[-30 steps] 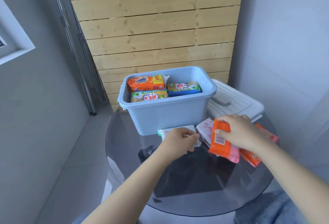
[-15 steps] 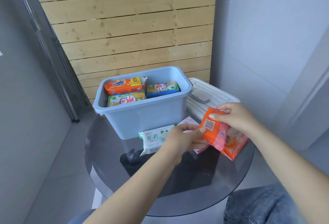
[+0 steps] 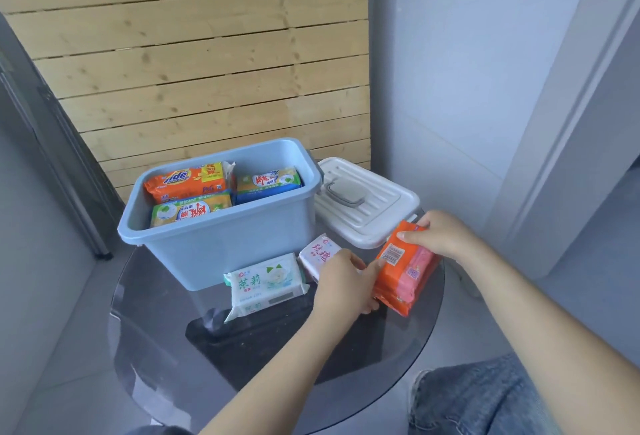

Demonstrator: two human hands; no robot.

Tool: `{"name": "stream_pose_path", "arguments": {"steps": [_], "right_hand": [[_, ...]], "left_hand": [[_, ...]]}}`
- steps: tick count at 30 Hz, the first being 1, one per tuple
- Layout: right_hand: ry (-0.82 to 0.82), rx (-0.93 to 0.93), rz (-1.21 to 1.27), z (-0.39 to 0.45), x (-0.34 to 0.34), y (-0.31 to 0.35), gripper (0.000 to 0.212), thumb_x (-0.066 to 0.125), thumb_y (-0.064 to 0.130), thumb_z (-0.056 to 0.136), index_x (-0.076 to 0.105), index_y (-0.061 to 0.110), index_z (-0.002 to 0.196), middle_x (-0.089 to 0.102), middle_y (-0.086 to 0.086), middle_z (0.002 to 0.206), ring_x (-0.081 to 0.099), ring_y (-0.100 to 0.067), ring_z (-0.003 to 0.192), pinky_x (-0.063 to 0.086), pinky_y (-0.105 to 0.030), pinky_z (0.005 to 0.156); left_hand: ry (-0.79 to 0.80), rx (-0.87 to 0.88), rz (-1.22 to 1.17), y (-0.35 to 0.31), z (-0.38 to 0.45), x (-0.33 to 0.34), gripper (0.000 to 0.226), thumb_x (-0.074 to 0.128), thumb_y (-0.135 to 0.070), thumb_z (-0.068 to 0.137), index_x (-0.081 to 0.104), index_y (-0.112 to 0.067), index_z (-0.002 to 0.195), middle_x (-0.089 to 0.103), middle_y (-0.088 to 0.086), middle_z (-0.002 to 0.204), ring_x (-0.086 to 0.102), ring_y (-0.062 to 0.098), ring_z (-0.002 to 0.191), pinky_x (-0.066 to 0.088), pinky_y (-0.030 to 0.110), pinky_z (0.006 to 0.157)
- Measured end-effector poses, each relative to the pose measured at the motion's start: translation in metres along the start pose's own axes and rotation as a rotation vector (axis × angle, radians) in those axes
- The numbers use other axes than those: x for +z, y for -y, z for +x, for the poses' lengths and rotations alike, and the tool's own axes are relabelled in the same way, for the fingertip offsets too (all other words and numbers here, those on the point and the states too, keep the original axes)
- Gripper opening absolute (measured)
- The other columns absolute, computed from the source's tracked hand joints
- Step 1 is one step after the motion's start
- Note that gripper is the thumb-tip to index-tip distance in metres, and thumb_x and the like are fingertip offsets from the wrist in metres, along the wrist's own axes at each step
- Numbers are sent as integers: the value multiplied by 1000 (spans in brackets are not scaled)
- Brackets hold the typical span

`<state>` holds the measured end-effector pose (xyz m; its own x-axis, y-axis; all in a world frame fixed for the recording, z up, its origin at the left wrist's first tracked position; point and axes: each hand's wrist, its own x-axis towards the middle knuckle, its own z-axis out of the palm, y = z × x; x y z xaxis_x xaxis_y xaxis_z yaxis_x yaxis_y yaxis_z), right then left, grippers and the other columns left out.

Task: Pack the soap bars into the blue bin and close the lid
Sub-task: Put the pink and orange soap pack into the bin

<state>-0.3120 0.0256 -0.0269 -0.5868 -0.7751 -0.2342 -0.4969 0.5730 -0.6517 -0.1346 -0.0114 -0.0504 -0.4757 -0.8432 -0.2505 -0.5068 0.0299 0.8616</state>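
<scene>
The blue bin (image 3: pixel 221 244) stands open at the back of the round glass table (image 3: pixel 263 358), with three wrapped soap bars (image 3: pixel 188 182) lying inside. Its white lid (image 3: pixel 367 206) lies flat to the right of it. In front of the bin lie a white-green soap pack (image 3: pixel 265 284) and a pink-white pack (image 3: pixel 320 254). My right hand (image 3: pixel 440 237) grips the top of a stack of orange soap packs (image 3: pixel 405 266) standing on edge. My left hand (image 3: pixel 346 284) holds the stack's left side, partly covering the pink-white pack.
A wooden slat panel (image 3: pixel 207 71) rises behind the table. A grey wall and door frame (image 3: pixel 519 123) stand to the right. My knee in jeans (image 3: pixel 485 396) is at the table's near right edge. The dark table base (image 3: pixel 263 341) shows through the glass.
My left hand left the white-green pack and moved right to the orange stack. My right hand keeps its grip on the stack, now held between both hands. The view shifted right.
</scene>
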Motion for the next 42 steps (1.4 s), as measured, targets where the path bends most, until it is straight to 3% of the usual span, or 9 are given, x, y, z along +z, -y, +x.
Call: {"name": "stream_pose_path", "arguments": {"steps": [3,7,13,17,22,26,31,38,42], "right_hand": [[71,13,64,3,1,1,28,67,33,80,65,7,90,69,-13,94,65,-28,86,49,-32,75],[91,28,99,-4,-2,0,20,66,32,82,60,18,68,64,-4,77,62,-21,69,45,-24,55],[49,15,246,-32,-13,0,18,66,23,84,55,20,69,61,-3,69,62,-22,63,53,-34,54],[36,-81,334,-50,-28,19,12,69,25,81,59,20,79,66,-5,74,65,-20,59,57,-33,52],[48,-204,410,-59,-31,66,19,70,27,80,61,14,89,71,-9,75,70,-25,58,60,-40,59],[40,-286,443,-52,-29,109,29,72,29,78,61,10,96,71,-14,84,72,-33,68,60,-48,65],[71,-359,412,-30,-19,164,19,69,29,80,65,11,76,73,-20,83,72,-36,70,59,-50,69],[114,-350,262,17,12,203,19,66,30,82,63,11,81,72,-13,76,72,-37,70,59,-48,73],[134,-311,55,38,22,210,22,63,30,84,56,15,99,62,-1,67,68,-32,56,57,-40,68]], "left_hand": [[100,-48,52,-2,-6,2,43,58,-54,79,47,-16,95,72,14,83,72,31,61,61,44,65],[28,-38,-2,-1,-9,12,51,62,-49,79,48,-15,115,71,9,96,71,29,81,58,42,77],[-28,32,-80,-3,-15,1,22,67,-31,79,62,-23,99,71,6,97,70,33,84,57,48,79],[-138,96,-25,-17,-21,-34,49,72,-39,75,62,-21,120,69,6,113,69,30,95,55,46,84],[-203,147,-89,-42,-28,-100,41,76,-37,73,64,-27,110,74,9,98,73,29,76,59,45,74],[-303,210,-65,-58,-22,-145,43,78,-35,72,67,-20,110,70,15,106,71,34,83,57,48,79],[-372,211,-57,-71,3,-193,41,76,-34,74,67,-22,112,74,16,90,73,33,73,59,47,76],[-346,114,-29,-60,48,-225,37,74,-27,79,64,-19,114,73,14,80,73,33,69,60,45,71],[-246,64,65,-48,67,-228,28,74,-29,79,64,-21,104,68,0,52,69,21,48,58,24,50]]}}
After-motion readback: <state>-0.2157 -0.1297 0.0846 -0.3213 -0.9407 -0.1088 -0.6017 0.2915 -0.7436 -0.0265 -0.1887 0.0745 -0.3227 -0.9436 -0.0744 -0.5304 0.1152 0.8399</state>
